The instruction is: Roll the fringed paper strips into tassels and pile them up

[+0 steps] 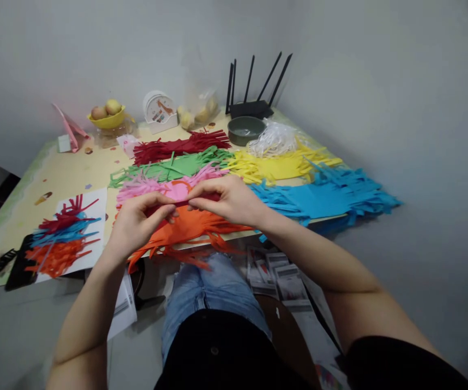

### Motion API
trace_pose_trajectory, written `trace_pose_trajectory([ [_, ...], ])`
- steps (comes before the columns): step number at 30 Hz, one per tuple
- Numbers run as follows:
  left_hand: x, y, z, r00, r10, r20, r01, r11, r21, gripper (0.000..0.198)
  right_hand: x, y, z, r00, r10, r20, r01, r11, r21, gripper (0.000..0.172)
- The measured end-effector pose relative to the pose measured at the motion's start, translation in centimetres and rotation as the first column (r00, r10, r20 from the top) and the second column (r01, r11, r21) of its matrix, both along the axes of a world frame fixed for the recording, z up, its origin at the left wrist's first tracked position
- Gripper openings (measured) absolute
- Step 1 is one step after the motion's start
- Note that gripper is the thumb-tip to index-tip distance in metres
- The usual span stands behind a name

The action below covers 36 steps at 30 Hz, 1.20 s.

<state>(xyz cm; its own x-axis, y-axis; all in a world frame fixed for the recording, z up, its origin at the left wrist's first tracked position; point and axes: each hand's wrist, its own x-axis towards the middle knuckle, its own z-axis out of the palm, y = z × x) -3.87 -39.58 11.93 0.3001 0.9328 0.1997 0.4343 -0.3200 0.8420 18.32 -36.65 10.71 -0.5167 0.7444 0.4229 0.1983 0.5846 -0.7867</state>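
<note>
Both hands meet above the near edge of the table. My left hand (136,222) and my right hand (228,200) are closed in pinches, drawing a thin reddish strip (181,203) taut between the fingertips. Its exact material is too blurred to tell. Just below lies a stack of orange fringed sheets (185,225), some strands hanging over the edge. Behind the fingers are pink fringed sheets (177,189), partly hidden. Green (177,168) and dark red (183,146) fringed sheets lie farther back. Blue (323,200) and yellow (280,167) ones spread to the right.
At the left, small fringed bundles (61,238) rest on white paper (99,216) beside a black phone-like slab (18,271). Along the back stand a yellow fruit bowl (106,119), a white giraffe holder (160,112), a dark green bowl (246,131), white strands (274,139) and a black router (252,110).
</note>
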Motion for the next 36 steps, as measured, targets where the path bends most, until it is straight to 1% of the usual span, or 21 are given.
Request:
trace_pose_trajectory([
  [1,-0.1,0.0,-0.1,0.997,0.018,0.079,-0.016,0.999,-0.037,0.02,-0.1,0.0,-0.2,0.998,0.002,-0.06,-0.005,0.998,-0.055,0.016],
  [3,-0.3,0.0,-0.4,0.974,0.055,0.221,-0.028,0.992,-0.123,0.022,-0.2,0.2,-0.7,0.984,0.039,-0.173,-0.067,0.985,-0.158,0.019],
  [5,-0.5,0.1,-0.7,0.94,0.09,0.328,-0.025,0.98,-0.199,0.023,-0.2,0.6,-1.1,0.965,0.093,-0.246,-0.147,0.967,-0.208,0.02],
  [8,-0.8,0.4,-1.2,0.908,0.102,0.407,-0.005,0.972,-0.233,0.015,-0.1,1.4,-1.5,0.944,0.157,-0.291,-0.219,0.956,-0.196,0.016],
  [10,-1.0,0.5,-1.5,0.912,0.066,0.406,0.013,0.982,-0.188,0.008,0.1,2.0,-1.7,0.935,0.199,-0.295,-0.254,0.954,-0.16,0.014],
  [13,-1.4,0.7,-1.5,0.95,-0.021,0.312,0.045,0.996,-0.071,0.01,0.3,2.5,-1.9,0.938,0.245,-0.245,-0.267,0.962,-0.063,0.013],
  [16,-1.7,1.1,-1.0,0.993,-0.067,0.099,0.064,0.997,0.034,0.015,0.3,2.8,-2.1,0.969,0.217,-0.122,-0.203,0.972,0.115,0.018],
  [18,-1.6,1.6,-0.6,0.997,-0.045,-0.063,0.053,0.991,0.126,0.014,0.1,2.9,-2.2,0.982,0.185,-0.026,-0.171,0.947,0.273,0.022],
  [20,-1.4,2.2,-0.4,0.98,-0.027,-0.198,0.071,0.973,0.219,0.015,0.0,3.0,-2.2,0.986,0.16,0.041,-0.163,0.9,0.404,0.023],
  [22,-1.3,2.8,-0.5,0.953,-0.037,-0.3,0.123,0.954,0.275,0.017,-0.1,2.9,-2.0,0.986,0.146,0.082,-0.168,0.868,0.467,0.023],
  [23,-1.2,3.0,-0.7,0.939,-0.03,-0.342,0.142,0.941,0.308,0.017,-0.2,3.0,-1.9,0.985,0.144,0.097,-0.173,0.868,0.465,0.023],
  [24,-1.3,3.2,-0.9,0.925,-0.003,-0.381,0.151,0.921,0.359,0.016,-0.2,3.0,-1.7,0.983,0.144,0.114,-0.179,0.883,0.434,0.022],
  [25,-1.3,3.4,-1.2,0.907,0.041,-0.419,0.158,0.889,0.429,0.016,-0.2,3.2,-1.5,0.98,0.15,0.128,-0.187,0.912,0.366,0.021],
  [27,-1.6,3.5,-1.8,0.869,0.158,-0.469,0.184,0.777,0.602,0.014,-0.4,3.7,-1.2,0.976,0.188,0.113,-0.201,0.972,0.12,0.025],
  [28,-1.8,3.6,-2.1,0.852,0.207,-0.481,0.211,0.705,0.677,0.016,-0.5,4.0,-1.2,0.971,0.227,0.076,-0.225,0.974,-0.039,0.029],
  [29,-2.1,3.6,-2.4,0.84,0.24,-0.487,0.245,0.633,0.734,0.019,-0.8,4.4,-1.3,0.962,0.273,0.016,-0.265,0.945,-0.193,0.03],
  [30,-2.3,3.7,-2.7,0.833,0.26,-0.488,0.279,0.564,0.777,0.022,-1.2,4.7,-1.5,0.946,0.318,-0.059,-0.319,0.891,-0.323,0.029],
  [32,-2.7,3.7,-3.2,0.833,0.283,-0.475,0.321,0.453,0.832,0.028,-2.0,5.2,-2.2,0.909,0.356,-0.219,-0.417,0.768,-0.485,0.024],
  [33,-2.9,3.7,-3.4,0.838,0.292,-0.462,0.323,0.418,0.849,0.03,-2.5,5.4,-2.5,0.894,0.347,-0.285,-0.448,0.722,-0.527,0.023],
  [34,-2.9,3.7,-3.6,0.845,0.302,-0.441,0.309,0.398,0.864,0.031,-2.9,5.4,-2.9,0.885,0.32,-0.339,-0.463,0.692,-0.554,0.023],
  [36,-2.7,3.7,-4.0,0.869,0.327,-0.371,0.229,0.4,0.888,0.031,-3.8,5.1,-3.3,0.876,0.239,-0.419,-0.459,0.68,-0.572,0.028],
])
